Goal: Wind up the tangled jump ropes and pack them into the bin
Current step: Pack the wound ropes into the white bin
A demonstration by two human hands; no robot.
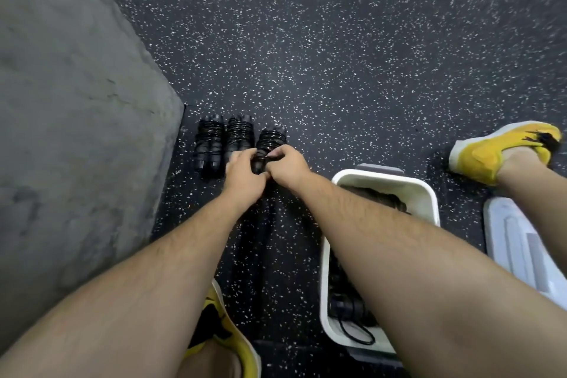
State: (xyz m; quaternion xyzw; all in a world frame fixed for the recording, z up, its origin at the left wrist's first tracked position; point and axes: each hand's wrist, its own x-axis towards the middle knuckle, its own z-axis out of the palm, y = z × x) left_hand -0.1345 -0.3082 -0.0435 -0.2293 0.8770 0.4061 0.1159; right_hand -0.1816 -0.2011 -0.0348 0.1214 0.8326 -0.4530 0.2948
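On a speckled floor [337,40] beside a grey wall [76,101], a part-filled bin [429,193] is seen right of the fingers, nearer the right hand [287,164]. A wound rope [271,138], long axis pointing away, is pinched at its near end by the curled fingers of that hand and the left hand [242,170]; two more bundles [210,144] are laid just left.

Left of the white bin [429,195] (dark ropes [346,307] lie inside it), the left hand [242,173] and right hand [287,164] pinch a wound black jump rope [271,138] on the speckled floor [337,55]. Two more wound bundles [211,144] lie side by side farther left of the bin.
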